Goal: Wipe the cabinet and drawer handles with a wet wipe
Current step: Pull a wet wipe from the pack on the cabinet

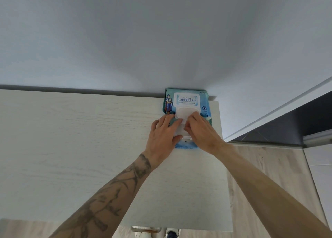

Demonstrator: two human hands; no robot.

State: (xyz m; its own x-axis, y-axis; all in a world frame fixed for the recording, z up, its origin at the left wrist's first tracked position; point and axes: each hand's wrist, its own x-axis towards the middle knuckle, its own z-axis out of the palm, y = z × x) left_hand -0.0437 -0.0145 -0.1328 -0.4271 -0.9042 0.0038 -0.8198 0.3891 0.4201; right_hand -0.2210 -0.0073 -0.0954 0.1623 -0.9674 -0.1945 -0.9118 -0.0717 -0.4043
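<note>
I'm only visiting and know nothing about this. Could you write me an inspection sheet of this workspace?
Surface: white wood-grain cabinet top, set against the wall.
Job's things: wet wipe pack at the back right corner, flip lid open; no handles in view.
Clutter: nothing seen.
Hands: left hand presses on the pack beside the opening; right hand has its fingers curled at the opening, and what they hold is hidden.
Cables: nothing seen.
Surroundings: pale wall, wood-look floor, a shoe below.
</note>
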